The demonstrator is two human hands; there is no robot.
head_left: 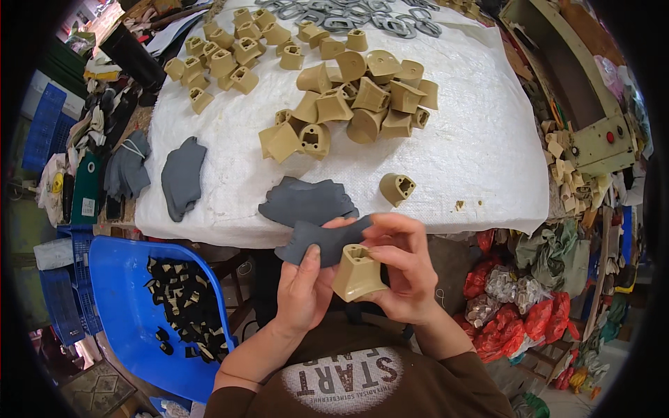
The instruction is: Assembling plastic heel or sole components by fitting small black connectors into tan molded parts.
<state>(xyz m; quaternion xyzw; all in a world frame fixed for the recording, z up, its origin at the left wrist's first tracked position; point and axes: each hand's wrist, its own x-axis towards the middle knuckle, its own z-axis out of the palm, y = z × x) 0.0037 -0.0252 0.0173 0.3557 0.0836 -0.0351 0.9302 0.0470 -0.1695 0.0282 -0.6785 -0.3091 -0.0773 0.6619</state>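
My right hand (pixel 408 268) grips a beige hollow plastic block (pixel 357 274), its open end facing up. My left hand (pixel 303 292) pinches a dark grey fabric piece (pixel 327 240) that lies across the top of the block. Both hands are held close to my chest, just below the table's near edge. Another grey fabric piece (pixel 304 200) lies on the white woven sheet (pixel 474 146) right above my hands, and a single beige block (pixel 397 188) sits beside it.
A heap of beige blocks (pixel 355 104) fills the table's middle, a second heap (pixel 226 52) the far left. A grey fabric piece (pixel 182 175) lies at left. Metal rings (pixel 362 17) lie at the far edge. A blue bin (pixel 132 313) with dark covered pieces stands at lower left. Red bags (pixel 519 317) sit at right.
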